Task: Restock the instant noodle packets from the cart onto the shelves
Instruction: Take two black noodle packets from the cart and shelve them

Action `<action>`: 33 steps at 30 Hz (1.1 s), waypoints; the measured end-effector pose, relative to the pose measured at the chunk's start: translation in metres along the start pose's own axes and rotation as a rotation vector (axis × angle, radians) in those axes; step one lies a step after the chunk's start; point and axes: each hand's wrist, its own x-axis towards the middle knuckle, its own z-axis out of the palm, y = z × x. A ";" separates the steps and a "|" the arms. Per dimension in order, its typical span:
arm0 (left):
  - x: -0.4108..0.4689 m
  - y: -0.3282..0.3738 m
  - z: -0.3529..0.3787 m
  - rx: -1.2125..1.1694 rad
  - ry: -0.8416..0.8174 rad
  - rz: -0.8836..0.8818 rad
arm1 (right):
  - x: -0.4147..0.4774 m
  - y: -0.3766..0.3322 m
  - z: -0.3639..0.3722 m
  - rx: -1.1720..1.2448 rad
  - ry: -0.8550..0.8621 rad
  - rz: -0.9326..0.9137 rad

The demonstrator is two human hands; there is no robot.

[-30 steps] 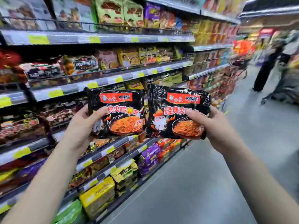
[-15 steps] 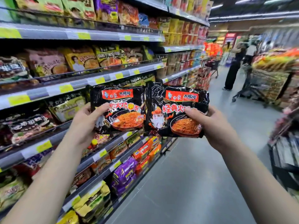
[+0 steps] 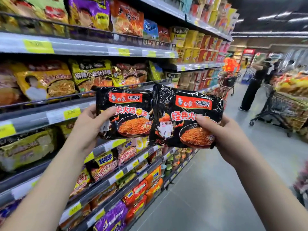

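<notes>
Pinching two glossy black plastic noodle packets point(image 3: 128, 114) by outer edges, one per grip, long axes level; left hand point(image 3: 88, 125) is nearer the grey metal shelves point(image 3: 93, 49) than right hand point(image 3: 223, 134).

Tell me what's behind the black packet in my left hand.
Behind the glossy black noodle packet in the left hand runs a grey shelf edge with yellow price tags; stock directly behind it is hidden.

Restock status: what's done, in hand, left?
Done: grey metal shelves look stocked; which packets are new is unclear. In hand: left hand grips one glossy black plastic noodle packet, right hand grips a second black packet, both held off the shelves. Left: shelving both.
</notes>
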 end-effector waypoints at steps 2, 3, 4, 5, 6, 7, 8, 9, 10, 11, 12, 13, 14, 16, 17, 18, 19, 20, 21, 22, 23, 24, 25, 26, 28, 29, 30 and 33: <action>0.020 -0.010 0.016 0.000 -0.009 -0.005 | 0.021 0.008 -0.010 0.009 -0.002 0.004; 0.028 -0.015 0.023 0.002 -0.020 -0.011 | 0.032 0.012 -0.015 0.017 -0.004 0.008; 0.035 -0.020 0.030 0.006 -0.026 -0.021 | 0.043 0.017 -0.021 0.029 -0.008 0.010; 0.043 -0.026 0.036 0.014 -0.024 -0.031 | 0.054 0.021 -0.025 0.042 -0.017 0.015; 0.049 -0.031 0.041 0.027 -0.015 -0.040 | 0.066 0.027 -0.030 0.052 -0.032 0.015; 0.055 -0.037 0.045 0.044 -0.005 -0.050 | 0.078 0.033 -0.036 0.063 -0.044 0.023; 0.061 -0.041 0.050 0.059 0.005 -0.053 | 0.091 0.040 -0.041 0.072 -0.062 0.028; 0.067 -0.046 0.055 0.069 0.013 -0.054 | 0.105 0.047 -0.048 0.087 -0.071 0.038; 0.073 -0.050 0.060 0.077 0.024 -0.052 | 0.120 0.056 -0.054 0.092 -0.084 0.039; 0.079 -0.054 0.065 0.080 0.040 -0.050 | 0.135 0.063 -0.059 0.093 -0.094 0.044; 0.085 -0.059 0.069 0.087 0.066 -0.050 | 0.151 0.070 -0.064 0.095 -0.113 0.048; 0.092 -0.064 0.074 0.092 0.094 -0.047 | 0.168 0.075 -0.068 0.103 -0.135 0.060; 0.097 -0.068 0.079 0.092 0.123 -0.039 | 0.185 0.080 -0.072 0.113 -0.164 0.061; 0.111 -0.078 0.091 0.091 0.170 -0.021 | 0.220 0.085 -0.078 0.146 -0.230 0.043; 0.118 -0.082 0.100 0.097 0.197 -0.011 | 0.237 0.087 -0.081 0.162 -0.258 0.037; 0.125 -0.085 0.110 0.096 0.228 0.005 | 0.254 0.089 -0.086 0.165 -0.293 0.022; 0.132 -0.087 0.121 0.091 0.265 0.021 | 0.274 0.091 -0.090 0.172 -0.321 0.014; 0.139 -0.088 0.131 0.085 0.303 0.033 | 0.292 0.092 -0.096 0.182 -0.352 0.008; 0.146 -0.089 0.141 0.090 0.327 0.032 | 0.310 0.092 -0.101 0.192 -0.371 0.014; 0.152 -0.091 0.149 0.103 0.351 0.028 | 0.328 0.093 -0.106 0.190 -0.396 0.017; 0.157 -0.092 0.157 0.117 0.375 0.028 | 0.343 0.093 -0.110 0.188 -0.427 0.019; 0.162 -0.094 0.161 0.125 0.397 0.027 | 0.360 0.094 -0.113 0.187 -0.462 0.016; 0.167 -0.096 0.167 0.126 0.423 0.023 | 0.373 0.094 -0.115 0.196 -0.493 0.020; 0.171 -0.097 0.172 0.130 0.451 0.022 | 0.387 0.096 -0.116 0.209 -0.520 0.024; 0.176 -0.098 0.184 0.144 0.492 0.021 | 0.410 0.101 -0.114 0.233 -0.567 0.036; 0.177 -0.098 0.187 0.152 0.516 0.021 | 0.419 0.104 -0.112 0.245 -0.588 0.040; 0.179 -0.097 0.189 0.167 0.544 0.012 | 0.427 0.107 -0.109 0.255 -0.603 0.044; 0.181 -0.092 0.192 0.163 0.618 0.035 | 0.446 0.111 -0.097 0.273 -0.665 0.058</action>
